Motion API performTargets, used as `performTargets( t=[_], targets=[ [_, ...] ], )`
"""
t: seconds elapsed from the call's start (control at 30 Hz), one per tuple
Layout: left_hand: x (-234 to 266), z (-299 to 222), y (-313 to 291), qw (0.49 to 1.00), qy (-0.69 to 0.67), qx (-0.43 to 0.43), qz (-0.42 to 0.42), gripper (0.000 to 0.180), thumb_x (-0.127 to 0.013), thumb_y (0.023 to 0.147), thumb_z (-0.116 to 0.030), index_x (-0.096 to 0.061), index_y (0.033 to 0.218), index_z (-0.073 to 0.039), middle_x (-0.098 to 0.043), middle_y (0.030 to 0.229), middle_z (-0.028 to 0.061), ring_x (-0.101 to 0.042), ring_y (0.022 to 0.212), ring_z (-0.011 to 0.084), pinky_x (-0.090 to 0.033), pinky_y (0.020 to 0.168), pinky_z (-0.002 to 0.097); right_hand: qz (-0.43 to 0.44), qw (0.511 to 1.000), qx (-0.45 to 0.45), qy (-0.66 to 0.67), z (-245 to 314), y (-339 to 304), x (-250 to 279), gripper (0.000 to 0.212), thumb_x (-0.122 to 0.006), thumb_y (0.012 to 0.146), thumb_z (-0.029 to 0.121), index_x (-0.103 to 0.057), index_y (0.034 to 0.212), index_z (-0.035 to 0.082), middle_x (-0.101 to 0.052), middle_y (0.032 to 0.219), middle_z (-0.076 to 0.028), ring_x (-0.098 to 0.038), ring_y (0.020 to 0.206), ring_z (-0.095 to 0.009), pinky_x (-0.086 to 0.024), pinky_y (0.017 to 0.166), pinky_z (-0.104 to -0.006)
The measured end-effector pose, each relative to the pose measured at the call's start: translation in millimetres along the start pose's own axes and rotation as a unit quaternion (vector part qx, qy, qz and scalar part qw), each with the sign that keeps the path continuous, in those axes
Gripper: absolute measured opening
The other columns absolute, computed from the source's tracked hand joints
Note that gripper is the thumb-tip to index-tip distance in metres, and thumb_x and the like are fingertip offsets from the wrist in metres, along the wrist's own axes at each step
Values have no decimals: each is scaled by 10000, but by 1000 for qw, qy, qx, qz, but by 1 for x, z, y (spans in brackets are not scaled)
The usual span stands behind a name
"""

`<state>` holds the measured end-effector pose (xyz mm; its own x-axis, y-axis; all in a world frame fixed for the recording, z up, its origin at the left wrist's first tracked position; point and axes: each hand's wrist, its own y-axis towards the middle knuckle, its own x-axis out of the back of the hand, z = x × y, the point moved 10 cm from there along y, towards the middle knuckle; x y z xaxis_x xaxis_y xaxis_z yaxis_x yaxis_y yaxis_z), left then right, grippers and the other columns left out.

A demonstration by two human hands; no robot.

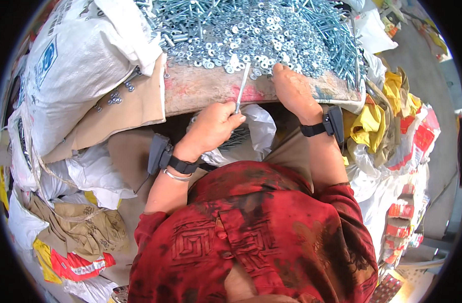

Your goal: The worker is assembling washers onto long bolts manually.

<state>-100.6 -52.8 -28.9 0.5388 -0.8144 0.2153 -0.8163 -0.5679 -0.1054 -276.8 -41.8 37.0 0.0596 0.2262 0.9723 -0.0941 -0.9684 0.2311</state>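
My left hand (214, 123) is closed around the lower end of a long silver bolt (243, 85), which points up toward the table's front edge. Its far tip reaches the nearest washers. To the right, my right hand (293, 90) rests at the edge of the pile with its fingers curled together; what they hold, if anything, is hidden. Beyond both hands lies a spread of flat metal washers (256, 38). Long loose bolts (337, 45) are heaped behind and to the right of them. The worn tabletop (200, 91) shows red and blue stains.
A full white woven sack (79, 65) stands at the left on a cardboard sheet (125, 111), with a few small nuts (115, 98) on it. Below the table edge, a white plastic bag (260, 129) holds more bolts (235, 139). Yellow cloth (368, 126) and other sacks crowd the right side.
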Motion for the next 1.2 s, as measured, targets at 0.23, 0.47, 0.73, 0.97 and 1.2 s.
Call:
performTargets(
  t=[0.23,0.47,0.73,0.97,1.2],
  targets=[
    [2,-13,2,996,59,-70,-24,323,-638,912,-269,-556,772,10,-559,640,222,-565,617,409,-401,564,475,-8,963,-89,254,-26,7,4,159,-540,982,135,-534,932,-16,-635,744,-166,-652,654,-279,-523,593,-387],
    [-13,-21,2,997,26,-47,46,271,-613,979,-232,-560,807,-29,-436,549,-31,-411,497,45,-348,455,271,-37,750,-86,655,8,7,12,120,-502,1010,78,-539,923,5,-628,720,-88,-633,571,-142,-518,484,-253],
    [-24,-12,0,987,-118,18,107,242,-625,977,-237,-600,842,-37,-517,676,-57,-465,560,28,-385,483,221,-130,829,-5,544,24,3,31,52,-527,1005,61,-513,971,22,-631,769,-58,-640,594,-117,-532,520,-257],
    [-26,-17,-1,980,-162,14,114,250,-637,967,-242,-602,827,-38,-514,652,-40,-458,569,41,-400,505,240,-232,902,136,338,38,-4,68,113,-620,924,11,-584,1029,36,-633,886,-114,-674,758,-268,-550,654,-317],
    [11,-34,-3,978,124,-130,-101,279,-648,957,-251,-577,827,-15,-425,586,14,-401,569,93,-378,525,311,-227,938,-163,206,-98,-26,44,166,-563,929,91,-658,1056,42,-684,924,-144,-662,872,-337,-509,777,-381]
  ],
)
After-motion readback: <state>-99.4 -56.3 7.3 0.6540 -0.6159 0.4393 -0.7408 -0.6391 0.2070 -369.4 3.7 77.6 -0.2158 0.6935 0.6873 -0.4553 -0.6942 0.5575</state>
